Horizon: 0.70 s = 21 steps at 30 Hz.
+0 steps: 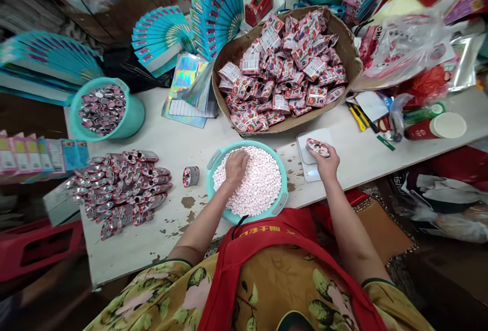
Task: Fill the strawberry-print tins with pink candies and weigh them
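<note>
My left hand (236,166) reaches into a turquoise basin (283,204) full of small pale pink candies (263,181), its fingers curled down among them and the fingertips hidden. In my right hand (329,164) is a small red-and-pink printed packet (317,147), pinched at its right end. The packet is above a flat white scale (313,172), right of the basin; I cannot tell if they touch. A single packet (191,176) stands upright on the table left of the basin. Farther left, many similar packets (122,183) lie packed together in rows, silvery openings showing.
A cardboard box (229,56) heaped with printed packets stands behind the basin. At left is a turquoise bucket (135,115) of small pink-and-silver pieces. Fanned blue cards (217,10), a red tape dispenser (259,4), a yellow cutter (358,117) and a paper cup (436,126) surround the work area.
</note>
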Tool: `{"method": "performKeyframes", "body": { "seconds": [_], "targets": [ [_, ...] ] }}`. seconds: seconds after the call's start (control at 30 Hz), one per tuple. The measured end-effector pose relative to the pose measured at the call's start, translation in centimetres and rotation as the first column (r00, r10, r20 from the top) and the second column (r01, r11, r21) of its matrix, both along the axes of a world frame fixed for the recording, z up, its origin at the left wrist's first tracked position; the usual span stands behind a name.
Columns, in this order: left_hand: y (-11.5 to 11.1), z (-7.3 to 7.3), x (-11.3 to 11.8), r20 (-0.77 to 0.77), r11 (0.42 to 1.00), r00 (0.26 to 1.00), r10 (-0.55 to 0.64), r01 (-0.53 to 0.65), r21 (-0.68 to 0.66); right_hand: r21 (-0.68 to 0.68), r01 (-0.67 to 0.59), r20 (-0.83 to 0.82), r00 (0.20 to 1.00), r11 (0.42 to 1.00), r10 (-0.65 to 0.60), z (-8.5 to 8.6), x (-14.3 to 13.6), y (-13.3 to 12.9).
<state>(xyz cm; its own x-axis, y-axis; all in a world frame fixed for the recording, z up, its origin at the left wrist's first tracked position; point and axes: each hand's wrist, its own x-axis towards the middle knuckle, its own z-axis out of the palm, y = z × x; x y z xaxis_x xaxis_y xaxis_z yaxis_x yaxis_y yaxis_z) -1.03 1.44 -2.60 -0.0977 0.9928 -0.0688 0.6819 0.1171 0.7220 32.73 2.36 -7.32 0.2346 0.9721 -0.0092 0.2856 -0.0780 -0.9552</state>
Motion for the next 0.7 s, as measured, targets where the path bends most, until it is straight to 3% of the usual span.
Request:
{"method": "performKeyframes", "body": {
  "seconds": [0.1,0.17,0.23,0.27,0.3,0.37,0.47,0.57,0.7],
  "targets": [
    [-0.3,-1.2,0.4,-0.155,0.993,0.982,-0.106,0.098,-0.06,0.009,0.172,0.085,0.981,0.985,-0.172,-0.9,1.7,1.9],
    [-0.5,-1.5,1.1,-0.257,0.979,0.948,-0.188,0.158,-0.131,0.071,0.232,0.17,0.956,0.97,-0.241,0.7,0.6,2.9],
    [-0.6,-1.5,1.6,-0.302,0.96,0.918,-0.256,0.204,-0.193,0.151,0.204,0.259,0.936,0.967,-0.237,3.4,-2.6,4.5],
    [-0.7,-1.5,1.8,-0.32,0.951,0.904,-0.284,0.222,-0.216,0.17,0.143,0.293,0.937,0.975,-0.189,4.7,-5.0,5.6],
    [-0.9,-1.5,1.9,-0.338,0.946,0.892,-0.3,0.23,-0.23,0.139,0.001,0.294,0.955,0.99,-0.042,5.9,-7.8,6.9],
    [-1.2,-1.5,2.0,-0.358,0.945,0.883,-0.302,0.23,-0.232,0.091,-0.149,0.296,0.948,0.985,0.117,7.3,-13.7,9.9],
    [-1.7,-1.9,1.8,-0.322,0.951,0.904,-0.282,0.221,-0.215,-0.297,-0.265,0.323,0.876,0.917,0.358,7.2,-20.7,14.1],
    [-1.9,-2.3,1.5,-0.232,0.967,0.946,-0.226,0.189,-0.171,-0.419,-0.228,0.36,0.847,0.879,0.391,6.7,-23.6,15.4],
    [-1.6,-2.1,1.5,-0.028,0.993,0.998,-0.051,0.048,-0.109,-0.232,-0.296,0.321,0.876,0.927,0.36,9.0,-22.7,12.0]
  ]
}}
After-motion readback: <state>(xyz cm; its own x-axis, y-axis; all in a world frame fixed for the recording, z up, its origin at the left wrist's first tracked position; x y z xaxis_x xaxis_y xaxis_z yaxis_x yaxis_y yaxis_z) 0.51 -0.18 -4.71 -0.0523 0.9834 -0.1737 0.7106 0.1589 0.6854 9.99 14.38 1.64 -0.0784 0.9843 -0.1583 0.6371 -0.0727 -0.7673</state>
